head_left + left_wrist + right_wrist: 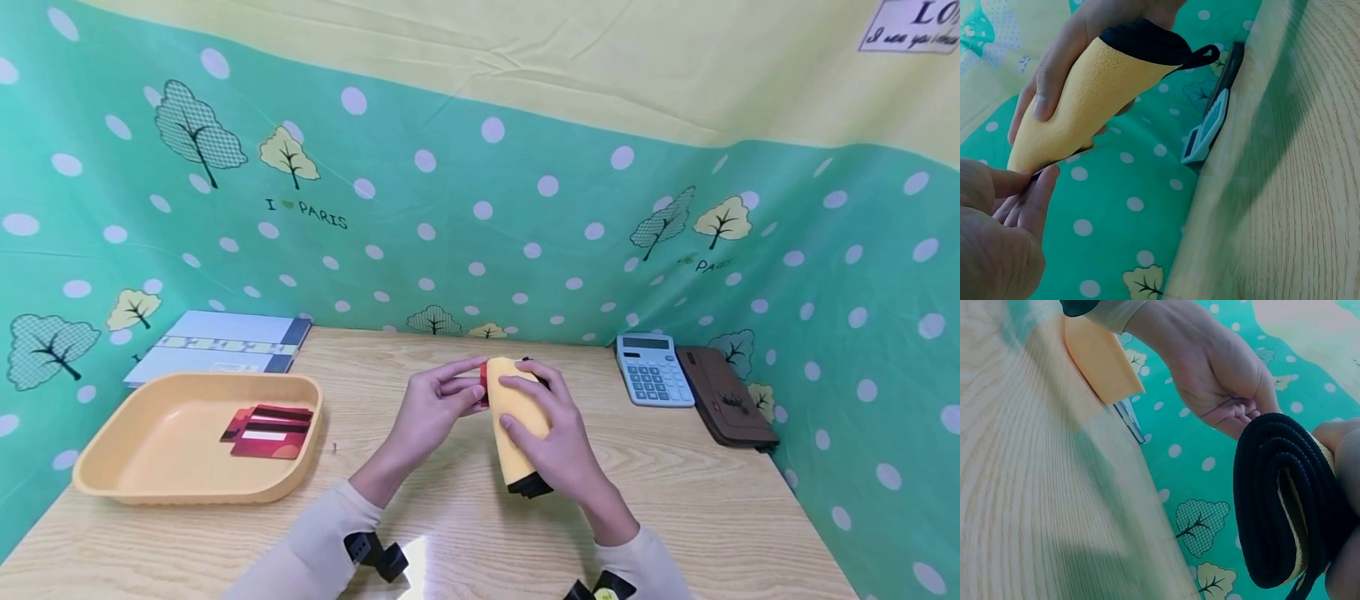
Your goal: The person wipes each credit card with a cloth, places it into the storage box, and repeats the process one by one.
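Note:
A folded yellow cloth with black edging is in my right hand, over the middle of the table. In the right wrist view the layered black end of the cloth faces the camera. A small black loop sticks out of it in the left wrist view. My left hand pinches a red card at its edge, and the cloth covers most of that card. In the left wrist view only a thin edge of the card shows under the cloth, beside the left fingertips.
A light-orange tray with several red cards stands at the left. Behind it lies a pale blue notebook. At the right back are a blue calculator and a brown wallet. A polka-dot curtain hangs behind the table.

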`<state>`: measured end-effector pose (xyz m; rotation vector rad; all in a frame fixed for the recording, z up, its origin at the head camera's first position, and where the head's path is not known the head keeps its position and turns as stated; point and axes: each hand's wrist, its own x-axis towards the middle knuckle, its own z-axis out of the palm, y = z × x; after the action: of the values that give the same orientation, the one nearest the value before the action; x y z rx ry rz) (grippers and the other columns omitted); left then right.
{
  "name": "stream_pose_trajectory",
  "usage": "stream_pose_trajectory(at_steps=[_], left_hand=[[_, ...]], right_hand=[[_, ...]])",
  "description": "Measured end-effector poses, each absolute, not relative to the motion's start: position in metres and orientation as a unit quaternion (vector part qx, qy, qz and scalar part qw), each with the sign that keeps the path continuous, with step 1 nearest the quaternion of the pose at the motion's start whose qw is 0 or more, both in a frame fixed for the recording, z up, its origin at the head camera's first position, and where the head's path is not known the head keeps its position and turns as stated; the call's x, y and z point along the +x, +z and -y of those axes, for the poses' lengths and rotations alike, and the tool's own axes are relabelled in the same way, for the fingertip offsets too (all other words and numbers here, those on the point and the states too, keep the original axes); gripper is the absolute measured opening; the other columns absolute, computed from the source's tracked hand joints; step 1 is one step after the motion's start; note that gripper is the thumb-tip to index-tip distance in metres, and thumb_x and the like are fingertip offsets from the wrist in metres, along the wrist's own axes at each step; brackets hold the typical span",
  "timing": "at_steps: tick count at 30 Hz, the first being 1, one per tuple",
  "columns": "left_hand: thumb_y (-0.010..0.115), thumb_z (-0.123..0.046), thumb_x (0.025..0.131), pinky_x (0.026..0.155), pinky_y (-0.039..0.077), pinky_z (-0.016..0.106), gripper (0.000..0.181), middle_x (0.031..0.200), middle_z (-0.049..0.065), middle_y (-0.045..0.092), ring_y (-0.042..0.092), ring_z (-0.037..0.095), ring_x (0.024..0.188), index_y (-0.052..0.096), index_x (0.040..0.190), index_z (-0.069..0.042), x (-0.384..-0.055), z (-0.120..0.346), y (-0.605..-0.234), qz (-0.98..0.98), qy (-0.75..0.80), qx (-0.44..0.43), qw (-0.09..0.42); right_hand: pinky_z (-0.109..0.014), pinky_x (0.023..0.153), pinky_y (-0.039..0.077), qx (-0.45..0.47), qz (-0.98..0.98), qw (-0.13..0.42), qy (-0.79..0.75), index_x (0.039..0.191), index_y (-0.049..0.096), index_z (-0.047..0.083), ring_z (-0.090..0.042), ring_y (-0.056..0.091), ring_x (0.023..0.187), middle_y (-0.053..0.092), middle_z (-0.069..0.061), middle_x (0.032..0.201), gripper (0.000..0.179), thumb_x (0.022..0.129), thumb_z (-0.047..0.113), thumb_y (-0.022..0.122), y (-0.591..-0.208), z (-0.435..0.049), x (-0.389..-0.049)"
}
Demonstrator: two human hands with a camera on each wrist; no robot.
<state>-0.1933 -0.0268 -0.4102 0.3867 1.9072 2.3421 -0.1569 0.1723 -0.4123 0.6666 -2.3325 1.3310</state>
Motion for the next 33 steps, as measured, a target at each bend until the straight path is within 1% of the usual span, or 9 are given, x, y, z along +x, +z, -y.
stream_pose_trajectory(at_steps=[5,8,14,18,22,25,29,31,33], left_hand=[[0.062,0.007,0.098,0.090,0.065,0.036,0.043,0.121,0.029,0.072,0.077,0.026,0.104,0.062,0.140,-0.002,-0.193,0.028,-0.411,-0.625,0.768,0.130,0.053],[0.062,0.006,0.098,0.091,0.065,0.036,0.043,0.122,0.029,0.071,0.077,0.026,0.106,0.061,0.141,-0.001,-0.193,0.029,-0.410,-0.626,0.766,0.134,0.053],[0.064,0.006,0.097,0.092,0.065,0.040,0.043,0.120,0.027,0.073,0.077,0.030,0.104,0.063,0.138,-0.002,-0.195,0.031,-0.405,-0.633,0.761,0.133,0.052],[0.065,0.006,0.096,0.091,0.065,0.040,0.040,0.119,0.026,0.074,0.077,0.032,0.104,0.066,0.135,-0.003,-0.195,0.033,-0.401,-0.635,0.761,0.126,0.053],[0.064,0.007,0.096,0.090,0.065,0.043,0.039,0.119,0.026,0.074,0.077,0.031,0.104,0.067,0.134,-0.002,-0.194,0.038,-0.398,-0.641,0.756,0.121,0.049],[0.065,0.006,0.096,0.091,0.064,0.046,0.040,0.121,0.027,0.073,0.075,0.037,0.107,0.066,0.135,-0.002,-0.194,0.041,-0.395,-0.646,0.751,0.128,0.046],[0.065,0.005,0.097,0.093,0.064,0.048,0.040,0.124,0.028,0.072,0.071,0.045,0.112,0.065,0.137,-0.002,-0.194,0.045,-0.393,-0.649,0.748,0.134,0.047],[0.065,0.004,0.097,0.093,0.064,0.046,0.041,0.123,0.028,0.072,0.073,0.041,0.109,0.065,0.137,-0.002,-0.194,0.047,-0.392,-0.652,0.745,0.131,0.046],[0.065,0.003,0.097,0.092,0.064,0.043,0.041,0.122,0.027,0.073,0.077,0.032,0.104,0.065,0.138,-0.003,-0.194,0.049,-0.392,-0.655,0.744,0.123,0.044]], right_hand=[[-0.025,0.091,0.057,0.240,0.830,0.185,0.468,0.133,0.068,0.022,-0.027,0.054,0.134,0.049,-0.003,0.150,0.045,0.091,0.009,0.078,-0.412,-0.169,-0.155],[-0.026,0.091,0.057,0.240,0.831,0.186,0.466,0.133,0.068,0.023,-0.028,0.055,0.134,0.050,-0.003,0.150,0.046,0.091,0.009,0.078,-0.410,-0.168,-0.155],[-0.026,0.086,0.057,0.228,0.835,0.190,0.464,0.134,0.067,0.025,-0.024,0.057,0.124,0.048,-0.001,0.152,0.047,0.091,0.010,0.079,-0.408,-0.171,-0.157],[-0.026,0.084,0.056,0.206,0.839,0.187,0.468,0.133,0.067,0.027,-0.021,0.058,0.120,0.047,0.002,0.152,0.047,0.091,0.009,0.079,-0.407,-0.175,-0.159],[-0.026,0.083,0.056,0.182,0.842,0.185,0.473,0.133,0.067,0.029,-0.020,0.057,0.118,0.047,0.003,0.151,0.048,0.091,0.009,0.078,-0.406,-0.180,-0.162],[-0.026,0.081,0.056,0.171,0.841,0.187,0.478,0.132,0.067,0.029,-0.021,0.056,0.116,0.047,0.003,0.151,0.047,0.091,0.008,0.078,-0.404,-0.184,-0.164],[-0.026,0.083,0.055,0.159,0.842,0.185,0.480,0.133,0.067,0.030,-0.020,0.054,0.122,0.046,0.005,0.151,0.048,0.091,0.009,0.078,-0.402,-0.192,-0.166],[-0.027,0.085,0.054,0.155,0.844,0.183,0.480,0.134,0.066,0.030,-0.020,0.052,0.125,0.046,0.004,0.152,0.048,0.092,0.010,0.078,-0.401,-0.196,-0.168],[-0.027,0.087,0.052,0.151,0.844,0.184,0.482,0.134,0.066,0.029,-0.021,0.051,0.127,0.046,0.003,0.153,0.048,0.092,0.010,0.077,-0.400,-0.201,-0.169]])
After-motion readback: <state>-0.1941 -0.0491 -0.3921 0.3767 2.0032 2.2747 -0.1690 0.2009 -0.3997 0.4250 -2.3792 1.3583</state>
